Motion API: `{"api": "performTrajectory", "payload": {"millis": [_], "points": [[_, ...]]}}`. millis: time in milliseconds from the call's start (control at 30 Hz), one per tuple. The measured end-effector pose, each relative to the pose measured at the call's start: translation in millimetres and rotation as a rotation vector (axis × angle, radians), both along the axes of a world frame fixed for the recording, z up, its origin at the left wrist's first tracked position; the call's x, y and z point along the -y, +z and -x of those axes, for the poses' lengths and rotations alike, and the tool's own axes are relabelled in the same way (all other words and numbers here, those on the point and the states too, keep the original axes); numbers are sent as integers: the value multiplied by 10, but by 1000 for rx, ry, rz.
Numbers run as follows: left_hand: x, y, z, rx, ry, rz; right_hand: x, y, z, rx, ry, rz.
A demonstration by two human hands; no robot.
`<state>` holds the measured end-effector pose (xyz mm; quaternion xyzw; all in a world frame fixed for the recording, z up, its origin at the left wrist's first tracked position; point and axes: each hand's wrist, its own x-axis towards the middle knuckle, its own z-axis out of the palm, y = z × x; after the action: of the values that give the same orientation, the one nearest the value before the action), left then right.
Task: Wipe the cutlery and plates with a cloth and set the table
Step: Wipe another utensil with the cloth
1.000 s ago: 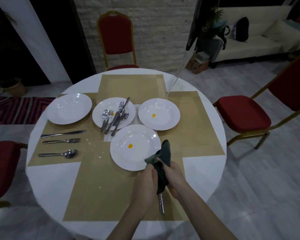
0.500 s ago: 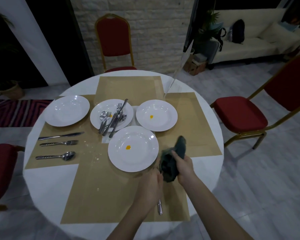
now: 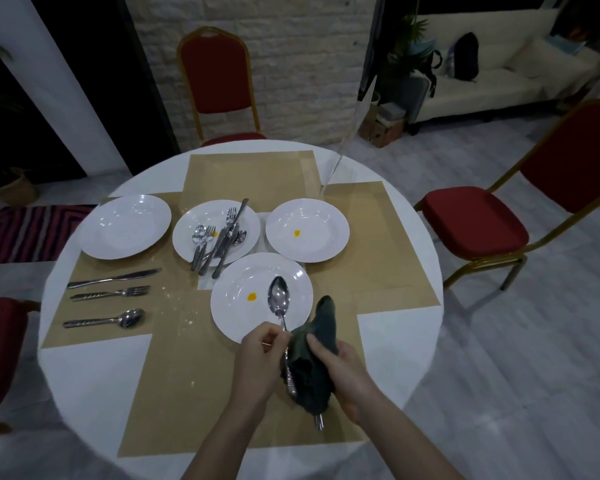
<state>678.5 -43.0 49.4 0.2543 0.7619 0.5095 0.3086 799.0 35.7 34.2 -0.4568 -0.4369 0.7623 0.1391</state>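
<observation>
Your left hand (image 3: pixel 262 355) pinches the spoon (image 3: pixel 280 303) by its neck, bowl pointing to 12 o'clock over the near plate (image 3: pixel 236 313). Your right hand (image 3: pixel 343 372), at 3 o'clock of it, curls its fingers round the dark cloth (image 3: pixel 309 368) wrapping the handle.

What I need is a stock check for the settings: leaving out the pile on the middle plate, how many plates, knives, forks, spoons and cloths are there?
White plates: 4
Knives: 1
Forks: 1
Spoons: 2, one in the left hand
Dark cloths: 1
Total: 9
</observation>
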Motion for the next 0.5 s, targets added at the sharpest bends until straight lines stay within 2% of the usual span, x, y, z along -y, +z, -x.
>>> {"api": "performTrajectory", "payload": {"millis": [133,300,500], "points": [[-57,4,-7,51,-53,11,96,62,31,7,59,-32],[-43,-2,84,205,-141,31,100,113,-13,32,81,-117],[-84,-49,9,352,-73,22,133,130,-63,36,64,-150]]}}
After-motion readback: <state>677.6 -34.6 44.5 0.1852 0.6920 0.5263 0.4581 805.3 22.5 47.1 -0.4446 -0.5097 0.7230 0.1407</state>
